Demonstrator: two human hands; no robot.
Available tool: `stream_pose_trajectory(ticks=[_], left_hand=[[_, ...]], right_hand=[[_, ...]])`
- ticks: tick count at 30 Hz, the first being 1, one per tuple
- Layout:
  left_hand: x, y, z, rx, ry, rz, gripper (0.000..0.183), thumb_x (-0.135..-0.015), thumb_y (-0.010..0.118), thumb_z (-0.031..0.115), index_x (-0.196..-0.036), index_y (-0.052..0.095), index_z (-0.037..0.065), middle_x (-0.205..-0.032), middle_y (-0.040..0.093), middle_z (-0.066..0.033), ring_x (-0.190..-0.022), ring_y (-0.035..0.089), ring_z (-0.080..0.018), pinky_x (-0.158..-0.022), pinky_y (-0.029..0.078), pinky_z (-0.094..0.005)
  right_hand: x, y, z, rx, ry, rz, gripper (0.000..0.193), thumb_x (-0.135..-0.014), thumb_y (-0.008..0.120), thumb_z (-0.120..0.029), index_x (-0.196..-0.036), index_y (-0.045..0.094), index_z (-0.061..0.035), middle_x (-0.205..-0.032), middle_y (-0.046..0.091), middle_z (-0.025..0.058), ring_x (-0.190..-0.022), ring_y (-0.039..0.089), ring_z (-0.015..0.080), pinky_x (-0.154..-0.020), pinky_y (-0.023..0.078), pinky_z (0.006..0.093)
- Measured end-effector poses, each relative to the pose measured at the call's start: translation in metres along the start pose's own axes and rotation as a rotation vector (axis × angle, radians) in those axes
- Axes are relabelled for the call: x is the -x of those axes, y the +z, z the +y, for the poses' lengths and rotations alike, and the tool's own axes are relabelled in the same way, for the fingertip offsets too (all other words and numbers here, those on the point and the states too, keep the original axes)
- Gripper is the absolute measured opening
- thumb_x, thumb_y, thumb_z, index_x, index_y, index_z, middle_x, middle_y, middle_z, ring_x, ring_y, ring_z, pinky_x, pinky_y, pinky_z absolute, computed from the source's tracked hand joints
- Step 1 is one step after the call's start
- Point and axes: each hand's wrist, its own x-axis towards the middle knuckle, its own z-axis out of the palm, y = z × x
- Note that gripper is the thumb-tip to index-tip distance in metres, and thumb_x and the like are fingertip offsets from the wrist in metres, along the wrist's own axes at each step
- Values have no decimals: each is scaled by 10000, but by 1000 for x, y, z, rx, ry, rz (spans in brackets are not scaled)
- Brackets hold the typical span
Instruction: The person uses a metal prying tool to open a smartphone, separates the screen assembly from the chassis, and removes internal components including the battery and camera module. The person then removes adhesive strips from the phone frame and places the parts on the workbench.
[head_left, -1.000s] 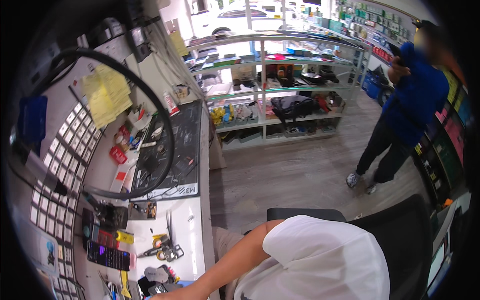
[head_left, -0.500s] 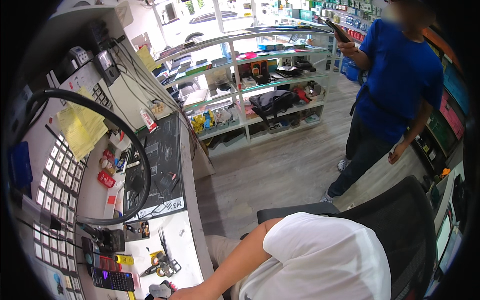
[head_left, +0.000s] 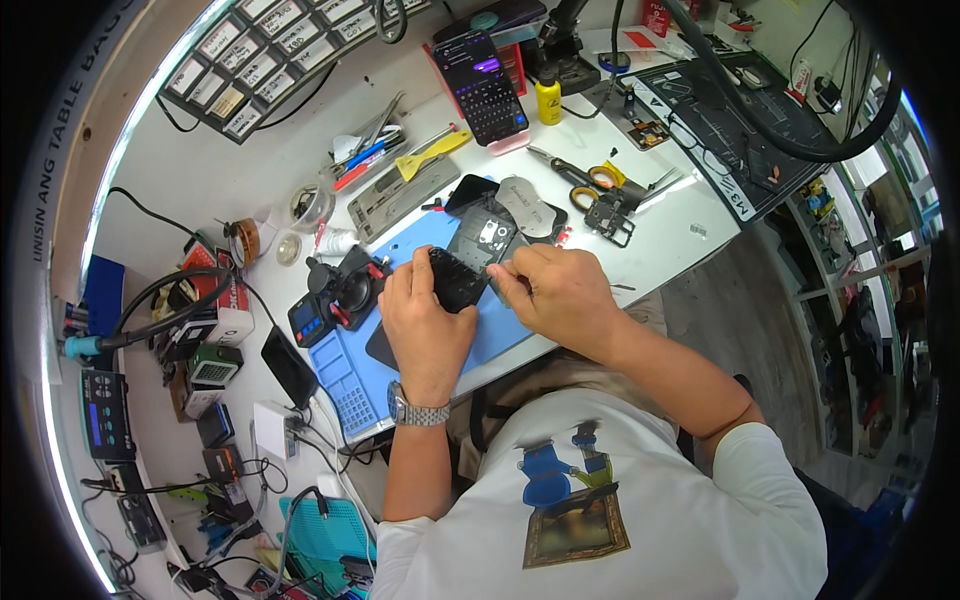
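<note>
Black opened phone [head_left: 458, 280] clamped in left hand [head_left: 428, 318]; right hand [head_left: 560, 295] pinched closed at its edge, mid-disassembly; blue mat [head_left: 500, 335] beneath; steady prying needed.

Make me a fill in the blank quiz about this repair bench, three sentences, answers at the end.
1. Both hands, left hand and right hand, hold a small black opened phone over a flat mat coloured ____.
2. The metal-link wristwatch sits on the ____ wrist.
3. The small squeeze bottle near the propped-up lit smartphone is coloured ____.

Missing words: blue; left; yellow
</note>
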Motion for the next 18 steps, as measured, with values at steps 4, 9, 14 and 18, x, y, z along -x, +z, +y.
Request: stream_pose_trajectory(ticks=[4,9,14,18], left_hand=[[-1,-1,7,-40,-7,1,785,-654,855,11,-1406,634,-4,-1089,647,-145,-1027,633,-363,-929,487,-470],[0,2,5,-71,21,12,782,-652,855,7,-1401,633,1,-1088,649,-148,-1028,630,-367,-925,482,-469],[0,0,8,-83,30,12,778,-655,849,5,-1401,628,0,-1090,649,-150,-1028,627,-368,-923,479,-472],[1,3,7,-96,47,34,757,-669,836,3,-1396,626,-6,-1091,647,-156,-1025,626,-368,-918,474,-478]], right_hand=[[-5,8,-4,-47,-8,-12,267,-1002,761,-205,-804,658,-58,-737,688,151,-652,694,387,-595,558,487],[-1,17,2,-78,10,-16,259,-1005,750,-193,-802,670,-54,-748,695,162,-655,694,395,-599,562,491],[-1,19,2,-49,1,-9,256,-1007,747,-199,-804,680,-57,-742,684,153,-651,694,390,-593,566,485],[-1,19,-4,24,-22,-12,260,-1017,727,-186,-800,672,-53,-741,670,147,-642,697,374,-572,563,484]])
